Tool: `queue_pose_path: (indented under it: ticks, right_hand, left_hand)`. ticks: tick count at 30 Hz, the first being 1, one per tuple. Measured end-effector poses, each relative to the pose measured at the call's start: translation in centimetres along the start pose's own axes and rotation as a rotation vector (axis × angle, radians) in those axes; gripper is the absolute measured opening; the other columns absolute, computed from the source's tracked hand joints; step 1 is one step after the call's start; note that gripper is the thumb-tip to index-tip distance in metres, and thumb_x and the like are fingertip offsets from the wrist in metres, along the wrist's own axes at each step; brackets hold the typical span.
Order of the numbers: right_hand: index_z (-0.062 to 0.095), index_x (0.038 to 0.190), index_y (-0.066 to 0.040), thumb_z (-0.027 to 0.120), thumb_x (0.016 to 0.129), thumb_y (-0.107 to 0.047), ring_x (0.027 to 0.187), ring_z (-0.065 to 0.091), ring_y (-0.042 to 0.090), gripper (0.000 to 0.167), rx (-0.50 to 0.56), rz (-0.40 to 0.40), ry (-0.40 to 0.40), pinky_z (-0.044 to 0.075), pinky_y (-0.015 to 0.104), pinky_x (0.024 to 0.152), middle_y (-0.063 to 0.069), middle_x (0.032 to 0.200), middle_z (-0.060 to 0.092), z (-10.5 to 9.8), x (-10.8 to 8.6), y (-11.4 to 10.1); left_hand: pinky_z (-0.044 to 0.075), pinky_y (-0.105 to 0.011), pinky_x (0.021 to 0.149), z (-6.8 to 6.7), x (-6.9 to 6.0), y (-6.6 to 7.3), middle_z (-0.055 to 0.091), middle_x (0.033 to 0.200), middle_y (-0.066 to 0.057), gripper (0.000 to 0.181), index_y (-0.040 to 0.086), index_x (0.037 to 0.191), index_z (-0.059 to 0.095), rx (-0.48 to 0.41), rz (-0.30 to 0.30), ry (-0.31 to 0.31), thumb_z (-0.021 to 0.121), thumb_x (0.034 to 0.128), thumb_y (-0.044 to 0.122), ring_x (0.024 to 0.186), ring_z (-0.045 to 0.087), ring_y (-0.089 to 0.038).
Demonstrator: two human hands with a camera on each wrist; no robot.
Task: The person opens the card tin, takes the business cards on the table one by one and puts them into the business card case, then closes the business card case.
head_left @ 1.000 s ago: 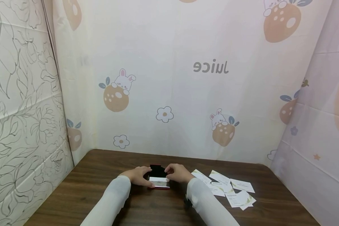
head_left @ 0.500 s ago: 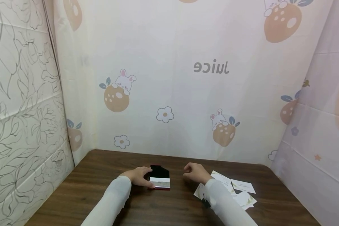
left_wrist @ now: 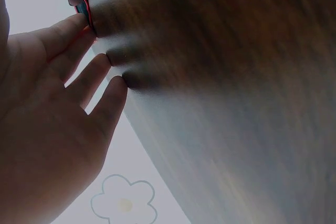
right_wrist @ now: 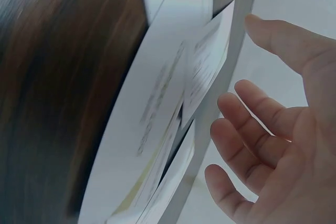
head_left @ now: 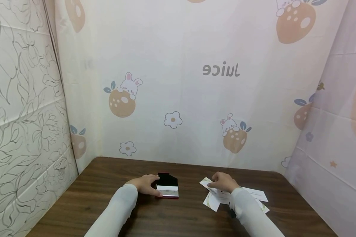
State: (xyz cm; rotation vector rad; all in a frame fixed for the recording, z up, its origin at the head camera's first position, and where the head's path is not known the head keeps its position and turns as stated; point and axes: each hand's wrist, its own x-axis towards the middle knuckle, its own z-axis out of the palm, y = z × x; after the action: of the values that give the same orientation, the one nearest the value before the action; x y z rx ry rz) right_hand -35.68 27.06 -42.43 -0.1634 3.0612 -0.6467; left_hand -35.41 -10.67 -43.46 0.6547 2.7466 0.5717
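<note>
A business card case (head_left: 171, 181) with a black inside and red edges lies unfolded on the table, a white card (head_left: 167, 188) in its near half. My left hand (head_left: 143, 185) holds the case at its left side, thumb at the near corner and fingers farther back. In the left wrist view, fingertips (left_wrist: 119, 81) reach down to the wood beside the red edge. Over the spread business cards (head_left: 212, 201) on the right hovers my right hand (head_left: 224, 182), fingers loosely bent and apart from the cards in the right wrist view. Sleeve and hand hide part of the pile.
The brown wooden table (head_left: 106, 197) ends at a patterned back curtain (head_left: 172, 141). More curtain hangs on the left and right sides. Several cards overlap, one (head_left: 256, 194) lying at the far right of the pile.
My right hand has left the card case and moved right to above the loose cards. The left hand has stayed at the case.
</note>
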Motion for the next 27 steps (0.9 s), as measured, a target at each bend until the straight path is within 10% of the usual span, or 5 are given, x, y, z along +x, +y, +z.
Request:
queue_pose_path:
  ticks: [27]
  right_hand:
    - [0.07, 0.094, -0.006, 0.085, 0.079, -0.039, 0.08, 0.055, 0.02, 0.04, -0.02, 0.067, -0.079, 0.047, 0.041, 0.073, 0.001, 0.088, 0.063, -0.23, -0.73, 0.36]
  left_hand:
    - [0.035, -0.058, 0.107, 0.05, -0.03, -0.05, 0.043, 0.151, -0.01, 0.083, 0.012, 0.148, 0.048, -0.005, -0.009, 0.006, 0.074, 0.0822, 0.054, 0.14, 0.036, -0.032]
